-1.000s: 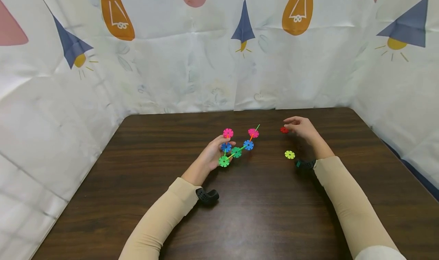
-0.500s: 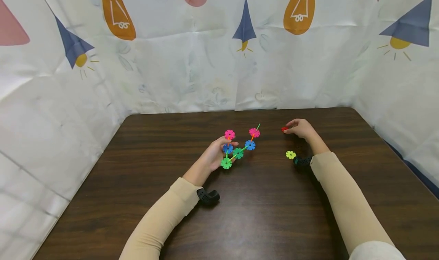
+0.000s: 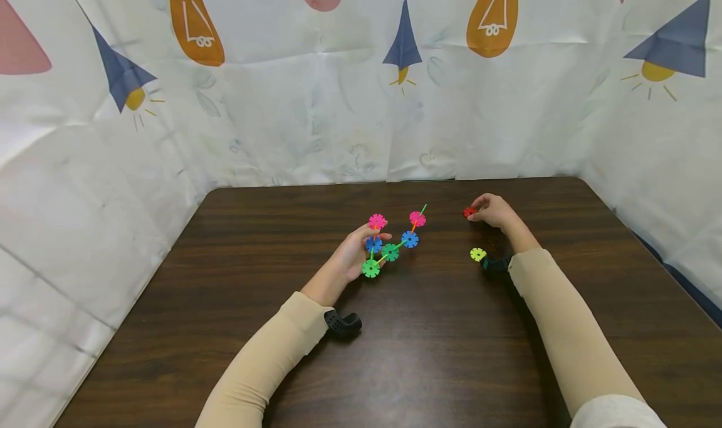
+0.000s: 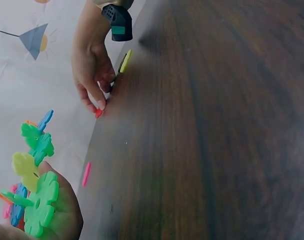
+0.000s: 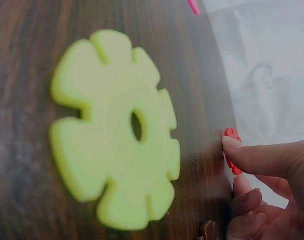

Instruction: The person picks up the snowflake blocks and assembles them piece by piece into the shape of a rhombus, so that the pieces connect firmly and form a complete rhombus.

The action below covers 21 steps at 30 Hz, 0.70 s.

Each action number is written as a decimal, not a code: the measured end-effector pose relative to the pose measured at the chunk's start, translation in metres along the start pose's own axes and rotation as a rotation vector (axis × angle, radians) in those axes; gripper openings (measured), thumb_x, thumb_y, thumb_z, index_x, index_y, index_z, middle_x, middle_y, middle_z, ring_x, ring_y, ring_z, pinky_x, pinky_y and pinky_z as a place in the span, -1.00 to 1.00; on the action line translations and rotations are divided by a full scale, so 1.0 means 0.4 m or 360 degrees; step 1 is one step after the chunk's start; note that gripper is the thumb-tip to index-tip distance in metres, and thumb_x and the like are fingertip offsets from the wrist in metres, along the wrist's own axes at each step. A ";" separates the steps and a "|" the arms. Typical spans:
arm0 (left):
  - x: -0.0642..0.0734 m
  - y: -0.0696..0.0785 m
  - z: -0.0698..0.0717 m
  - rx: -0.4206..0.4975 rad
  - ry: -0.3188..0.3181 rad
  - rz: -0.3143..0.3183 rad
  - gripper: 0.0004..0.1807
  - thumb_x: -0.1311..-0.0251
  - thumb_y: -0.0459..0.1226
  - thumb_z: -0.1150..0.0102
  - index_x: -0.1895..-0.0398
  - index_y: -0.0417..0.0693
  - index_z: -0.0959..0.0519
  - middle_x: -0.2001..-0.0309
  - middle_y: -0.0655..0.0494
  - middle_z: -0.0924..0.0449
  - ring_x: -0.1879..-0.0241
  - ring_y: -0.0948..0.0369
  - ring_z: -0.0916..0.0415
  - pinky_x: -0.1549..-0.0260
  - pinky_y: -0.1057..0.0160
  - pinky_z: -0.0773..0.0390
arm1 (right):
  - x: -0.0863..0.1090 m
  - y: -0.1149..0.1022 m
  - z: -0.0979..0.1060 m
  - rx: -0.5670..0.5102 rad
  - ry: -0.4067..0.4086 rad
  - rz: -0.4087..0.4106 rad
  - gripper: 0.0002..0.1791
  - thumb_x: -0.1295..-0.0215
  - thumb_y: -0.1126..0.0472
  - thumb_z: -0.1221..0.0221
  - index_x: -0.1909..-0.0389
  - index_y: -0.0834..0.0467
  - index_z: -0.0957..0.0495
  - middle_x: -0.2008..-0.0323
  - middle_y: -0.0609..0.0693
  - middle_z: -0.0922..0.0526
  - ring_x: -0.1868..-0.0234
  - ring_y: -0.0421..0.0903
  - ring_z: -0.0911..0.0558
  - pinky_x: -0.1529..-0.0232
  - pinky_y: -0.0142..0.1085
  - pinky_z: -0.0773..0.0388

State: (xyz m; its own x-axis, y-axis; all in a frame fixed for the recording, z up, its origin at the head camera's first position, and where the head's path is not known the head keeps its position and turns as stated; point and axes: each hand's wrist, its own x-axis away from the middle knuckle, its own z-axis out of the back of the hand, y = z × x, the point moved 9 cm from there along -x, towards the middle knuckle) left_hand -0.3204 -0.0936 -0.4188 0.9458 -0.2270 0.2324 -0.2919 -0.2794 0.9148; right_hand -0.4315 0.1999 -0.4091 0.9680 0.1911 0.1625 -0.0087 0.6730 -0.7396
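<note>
In the head view my left hand [image 3: 355, 249] holds up a zigzag chain of notched plastic discs, with thumb and fingers around its left part. Pink, blue and green discs [image 3: 390, 252] are joined by orange, green and yellow ones seen edge-on. The chain's nearest green disc [image 4: 40, 206] lies against the palm in the left wrist view. Towards the table's far side my right hand [image 3: 493, 212] pinches a red notched disc [image 5: 232, 152] between thumb and fingertips, close to the tabletop. Beside the right wrist lies a yellow notched disc [image 3: 477, 254].
A dark wooden table [image 3: 429, 328] stands before a patterned cloth [image 3: 350, 121]. On the table a pink piece [image 4: 87, 174] shows edge-on in the left wrist view. A dark brown piece [image 5: 209, 230] sits near the right hand's lower fingers.
The right hand's fingers, stretched over the red disc a second ago, have closed in to pinch it. The left hand and chain have barely shifted.
</note>
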 end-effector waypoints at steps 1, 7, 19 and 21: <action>0.000 -0.001 -0.001 -0.0001 0.0000 0.0009 -0.45 -0.49 -0.26 0.14 -0.47 -0.29 -0.24 0.20 0.18 -0.60 -0.27 -0.14 -0.15 0.40 0.18 -0.52 | 0.000 0.000 0.000 -0.0005 0.0003 0.0000 -0.62 -0.45 0.30 -0.21 -0.13 0.40 -0.35 0.00 0.32 -0.40 0.10 0.18 -0.37 0.09 -0.04 -0.37; 0.003 -0.005 0.000 0.0019 0.0026 0.0051 -0.43 -0.56 -0.12 0.20 -0.48 -0.26 -0.30 0.16 0.16 -0.59 0.01 -0.01 -0.33 0.39 0.18 -0.51 | 0.005 0.001 0.002 -0.0018 0.0008 -0.0006 -0.65 -0.46 0.32 -0.21 -0.13 0.37 -0.35 -0.01 0.34 -0.43 0.12 0.17 -0.41 0.12 -0.07 -0.39; -0.001 -0.010 0.005 -0.0015 0.0068 0.0034 -0.53 -0.67 -0.12 0.26 -0.44 -0.14 -0.39 0.13 0.13 -0.59 0.10 0.05 -0.39 0.40 0.19 -0.54 | 0.009 0.009 0.013 -0.0099 0.0050 0.0023 -0.67 -0.50 0.32 -0.17 -0.18 0.36 -0.42 0.03 0.29 -0.57 0.16 0.09 -0.47 0.16 -0.14 -0.43; -0.001 -0.012 0.006 -0.0018 0.0070 0.0037 -0.52 -0.66 -0.12 0.25 -0.45 -0.14 -0.38 0.12 0.12 -0.59 0.09 0.05 -0.38 0.41 0.19 -0.55 | 0.012 0.010 0.014 -0.0108 0.0055 0.0031 -0.66 -0.52 0.31 -0.15 -0.21 0.37 -0.43 0.02 0.29 -0.58 0.12 0.11 -0.48 0.13 -0.12 -0.44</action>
State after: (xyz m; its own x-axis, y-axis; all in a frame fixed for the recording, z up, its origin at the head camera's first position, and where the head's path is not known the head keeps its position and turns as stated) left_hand -0.3198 -0.0942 -0.4240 0.9442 -0.1920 0.2676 -0.3123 -0.2639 0.9126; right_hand -0.4283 0.2076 -0.4079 0.9759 0.1784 0.1259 -0.0119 0.6193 -0.7851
